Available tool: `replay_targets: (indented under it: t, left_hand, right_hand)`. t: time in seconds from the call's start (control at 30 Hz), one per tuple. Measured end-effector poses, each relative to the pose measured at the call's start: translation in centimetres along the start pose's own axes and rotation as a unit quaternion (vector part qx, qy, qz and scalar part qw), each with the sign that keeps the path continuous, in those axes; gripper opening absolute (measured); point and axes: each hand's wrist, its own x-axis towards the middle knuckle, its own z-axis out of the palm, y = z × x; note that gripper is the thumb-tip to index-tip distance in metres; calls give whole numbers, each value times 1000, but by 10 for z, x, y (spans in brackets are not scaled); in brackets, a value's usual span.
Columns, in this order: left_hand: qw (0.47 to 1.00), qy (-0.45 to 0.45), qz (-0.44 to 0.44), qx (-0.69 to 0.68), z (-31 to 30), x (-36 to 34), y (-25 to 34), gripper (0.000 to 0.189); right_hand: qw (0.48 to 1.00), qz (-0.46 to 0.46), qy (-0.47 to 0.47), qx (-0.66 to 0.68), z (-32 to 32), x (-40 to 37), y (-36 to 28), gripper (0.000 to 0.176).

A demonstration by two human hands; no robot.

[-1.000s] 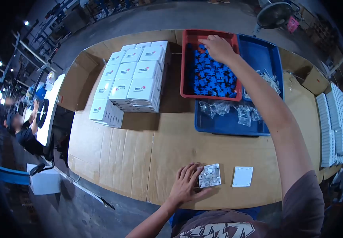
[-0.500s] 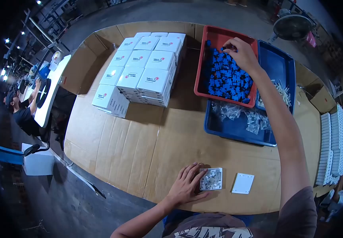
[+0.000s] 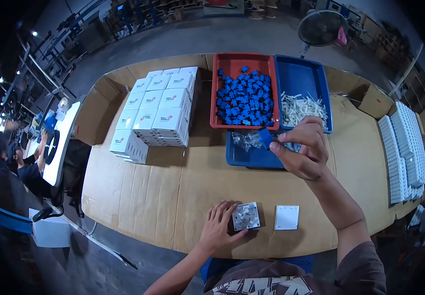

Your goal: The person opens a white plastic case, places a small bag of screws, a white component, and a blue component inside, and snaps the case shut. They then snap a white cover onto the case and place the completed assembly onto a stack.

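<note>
Pinching blue piece (image 3: 265, 137), right hand (image 3: 307, 151) needs light hold; left hand (image 3: 216, 229), loosely spread against box (image 3: 246, 216), should keep it steady.

Brown cardboard covers the tabletop (image 3: 138, 196), creased from front to back on its left half, with an upright cardboard rim (image 3: 173, 62) running from ten o'clock around to two. At ten o'clock stands a stepped block of white boxes (image 3: 149, 100) in several layers. A red tray (image 3: 230, 64) sits at twelve and a blue tray (image 3: 301, 76) just beside it toward one; a second blue tray (image 3: 254, 159), partly hidden under them, reaches nearer the middle. Ribbed white stacks (image 3: 403, 155) stand at three, a flat white plate (image 3: 287, 218) lies at five, and an open white case (image 3: 246, 217) at six.
</note>
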Motion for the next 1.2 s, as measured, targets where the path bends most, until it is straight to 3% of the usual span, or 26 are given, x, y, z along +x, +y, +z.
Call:
replay_targets:
  t: [0.33,0.37,0.4,0.47,0.5,0.6,0.63,0.73,0.77,0.87,1.0,1.1,1.2]
  left_hand:
    - [999,37,3,21,8,-2,-1,95]
    - [999,35,-6,22,10,-3,-2,95]
    - [999,31,-19,21,12,-5,-2,95]
    - [998,34,-39,25,13,-6,-1,96]
    - [998,42,-36,35,8,-4,4,97]
    - [997,58,-14,44,11,-4,0,98]
    - [997,60,-12,44,10,-4,1,97]
    - [997,61,-14,34,11,-4,-1,97]
    - [997,69,-9,39,14,-5,-3,96]
    - [997,69,-7,41,17,-6,-5,96]
    - [997,66,-8,43,16,-6,-4,97]
    - [997,65,-5,45,16,-6,-4,97]
    - [998,60,-12,35,15,-7,-4,98]
  right_hand:
    - [999,39,22,10,-29,4,-31,31]
    - [996,72,12,47,-26,-2,-32,29]
    - [982,165,-15,95,-21,-11,-34,26]
    - [915,350,-73,186,-7,-37,-46,21]
    - [841,464,-123,250,0,-63,-52,18]
    - [577,698,-75,417,11,-121,-85,24]
    - [538,730,-92,413,11,-134,-98,29]
    - [403,777,0,483,12,-172,-130,30]
    - [395,779,2,488,13,-183,-135,32]
    - [458,765,-37,452,15,-187,-142,35]
    - [556,723,-199,358,16,-177,-146,35]
    - [743,554,-272,260,15,-159,-152,37]
    - [799,485,-261,241,25,-166,-159,40]
